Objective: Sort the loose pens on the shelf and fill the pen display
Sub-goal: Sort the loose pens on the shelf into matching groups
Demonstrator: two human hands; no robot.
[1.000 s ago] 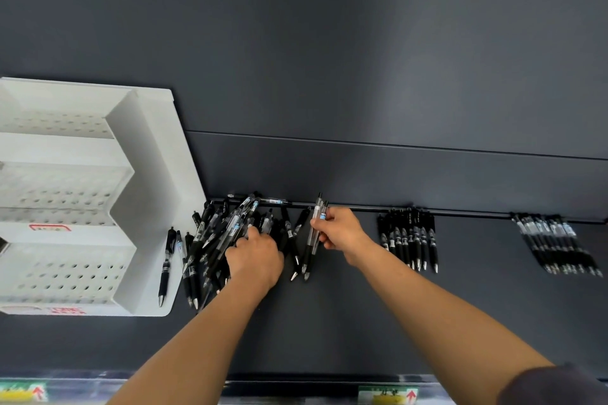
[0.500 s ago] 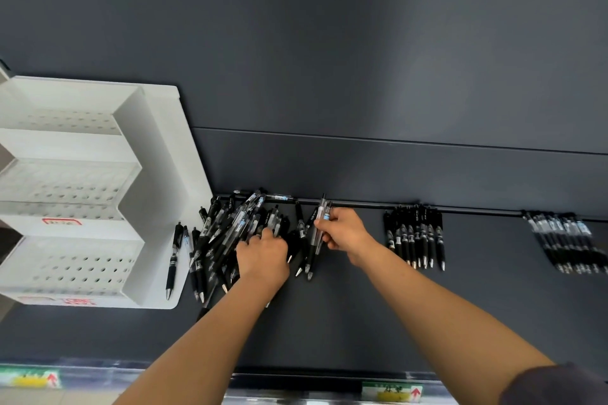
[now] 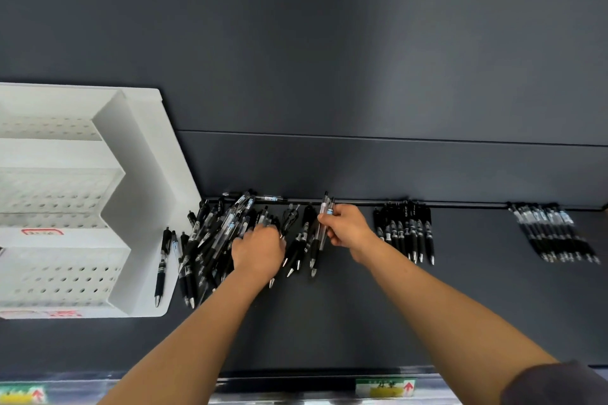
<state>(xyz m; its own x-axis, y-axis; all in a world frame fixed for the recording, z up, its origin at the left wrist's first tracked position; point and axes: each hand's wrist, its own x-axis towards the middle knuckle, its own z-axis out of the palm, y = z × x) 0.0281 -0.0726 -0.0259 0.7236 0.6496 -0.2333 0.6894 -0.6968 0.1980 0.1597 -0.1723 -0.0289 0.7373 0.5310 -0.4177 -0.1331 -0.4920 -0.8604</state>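
Pen display [image 3: 144, 174] left; loose pens [image 3: 217, 233] beside; sorted bundles [image 3: 406, 230] right (shelf [image 3: 362, 312]).

Reaching into the loose pens [image 3: 215, 235] with the left hand [image 3: 258, 251], pinching a small bunch [image 3: 320, 237] in the right hand [image 3: 348, 228].

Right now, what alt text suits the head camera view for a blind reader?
A person's right hand pinches a few pens above a dark shelf while the left hand rests on a jumbled pile of pens. A white tiered display stands left; two tidy pen groups lie right.

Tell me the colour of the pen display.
The pen display is white, with perforated tiers; head view.
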